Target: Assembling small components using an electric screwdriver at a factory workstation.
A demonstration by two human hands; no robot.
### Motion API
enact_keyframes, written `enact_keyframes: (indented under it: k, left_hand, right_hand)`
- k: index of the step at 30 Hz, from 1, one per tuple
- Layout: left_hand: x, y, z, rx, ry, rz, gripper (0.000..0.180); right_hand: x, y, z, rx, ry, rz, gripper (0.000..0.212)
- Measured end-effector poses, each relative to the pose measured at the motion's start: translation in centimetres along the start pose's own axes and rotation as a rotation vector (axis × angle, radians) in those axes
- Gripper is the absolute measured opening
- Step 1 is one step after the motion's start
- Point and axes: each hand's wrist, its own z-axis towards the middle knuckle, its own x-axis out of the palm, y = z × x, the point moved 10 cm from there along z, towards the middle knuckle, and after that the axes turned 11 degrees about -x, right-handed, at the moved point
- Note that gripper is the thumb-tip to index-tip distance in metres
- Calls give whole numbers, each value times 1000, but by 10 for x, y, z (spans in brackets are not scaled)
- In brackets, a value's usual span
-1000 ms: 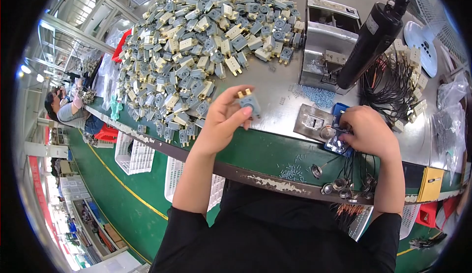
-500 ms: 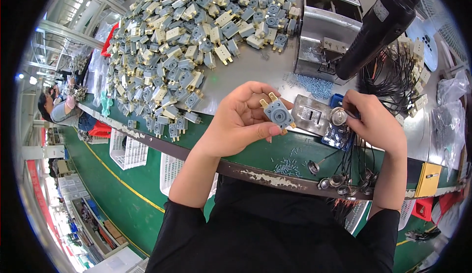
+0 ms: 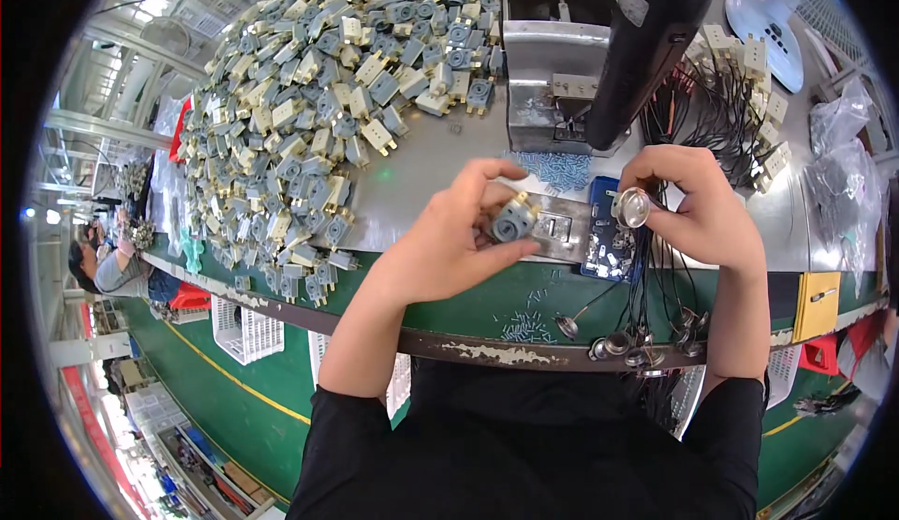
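Observation:
Between the thumb and fingers of my left hand (image 3: pixel 438 250) is a small grey plastic block with brass terminals (image 3: pixel 511 224), its round-recessed face turned up. My right hand (image 3: pixel 700 206) pinches a shiny round metal cap (image 3: pixel 634 208) over a blue tray (image 3: pixel 599 260) of small metal parts. A flat steel jig (image 3: pixel 560 230) with a slot lies between the two hands. Behind it a heap of small blue screws (image 3: pixel 552 170) is spread on the steel tabletop. Black wires with more round metal caps (image 3: pixel 618 343) hang at the table's front edge.
A large pile of grey and cream blocks (image 3: pixel 309 117) covers the back left. A metal machine (image 3: pixel 552 70) and a black cylindrical tool (image 3: pixel 641 52) stand behind my hands. Loose screws (image 3: pixel 526 328) lie on the green mat. Wired cream blocks (image 3: pixel 768 136) sit at the right.
My right hand has lifted the metal cap and tilted it. My left hand has turned the block, which is now slightly blurred. The whole view has shifted.

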Motion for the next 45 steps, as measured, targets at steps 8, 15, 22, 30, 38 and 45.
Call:
enact_keyframes:
  k: [8, 15, 22, 30, 38, 45]
  left_hand:
    - [20, -34, 18, 366, -98, 356, 42]
    - [24, -6, 17, 550, -149, 390, 34]
    - [-38, -11, -6, 405, -357, 360, 29]
    - [-63, 27, 3, 182, -394, 521, 27]
    - [-38, 25, 8, 391, -384, 679, 21]
    - [-34, 8, 14, 243, -135, -209, 20]
  right_hand:
    - [1, -1, 2, 50, 11, 18, 16]
    - [7, -3, 4, 62, 88, -31, 22]
    - [7, -4, -4, 56, 54, 23, 21]
    - [13, -1, -5, 69, 81, 20, 22]
    - [14, 3, -4, 82, 93, 29, 23]
    - [15, 11, -4, -4, 128, 166, 18]
